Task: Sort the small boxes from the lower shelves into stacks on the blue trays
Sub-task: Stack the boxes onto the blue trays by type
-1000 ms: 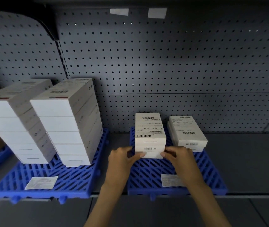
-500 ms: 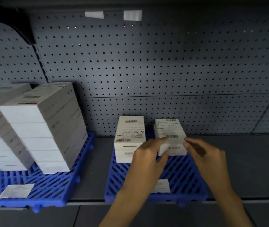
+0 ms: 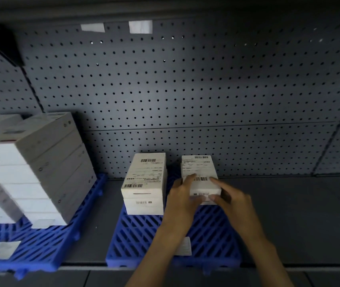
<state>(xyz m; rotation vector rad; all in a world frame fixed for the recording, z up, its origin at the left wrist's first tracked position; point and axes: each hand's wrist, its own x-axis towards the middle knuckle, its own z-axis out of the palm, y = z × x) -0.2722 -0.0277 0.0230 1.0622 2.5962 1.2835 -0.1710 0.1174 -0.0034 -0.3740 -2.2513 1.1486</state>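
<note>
- A blue slotted plastic tray [image 3: 136, 241] lies on the dark grey shelf [image 3: 299, 214], under both wrists.
- The left hand [image 3: 182, 200] and right hand [image 3: 234, 206] grip a short stack of small white barcoded boxes [image 3: 199, 169] from either side. Their fingers curl over its top, and the stack sits on the tray's back half.
- Just left of the left hand stands a second such stack [image 3: 144, 183].
- Far to the left, taller white box stacks [image 3: 41, 172] fill another blue tray [image 3: 41, 251].

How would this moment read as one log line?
left hand: holds right stack | right hand: holds right stack | stack: on blue tray, beside left stack
</note>
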